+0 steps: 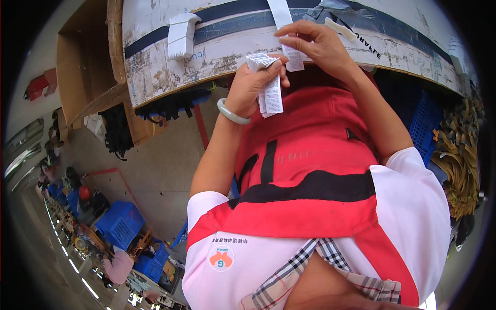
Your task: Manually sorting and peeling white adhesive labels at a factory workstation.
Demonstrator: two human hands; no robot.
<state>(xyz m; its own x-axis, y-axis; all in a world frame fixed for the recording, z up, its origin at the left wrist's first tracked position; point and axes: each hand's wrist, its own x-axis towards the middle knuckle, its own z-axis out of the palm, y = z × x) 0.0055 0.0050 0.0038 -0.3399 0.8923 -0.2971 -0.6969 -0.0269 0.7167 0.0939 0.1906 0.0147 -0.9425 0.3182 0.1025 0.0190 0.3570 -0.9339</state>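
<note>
A thick bundle of narrow white printed labels [272,99] is gripped in my left hand [249,85], its folded ends sticking up past the thumb and its lower ends hanging down. A pale bangle [232,112] circles that wrist. To the right, my right hand [326,49] is bent over the table's near edge, with thumb and forefinger closed at a white label strip [280,14]. Above the fingers the strip runs up across the table, and a printed label [294,60] hangs below them. Another stack of white labels [181,37] lies on the table to the left.
The worn, white-covered table [217,64] carries dark bands and a small cream strip [341,29]. A cardboard box [85,67] stands left of it. Blue crates [120,225] sit on the floor at left, and brown strips [460,155] are piled at right.
</note>
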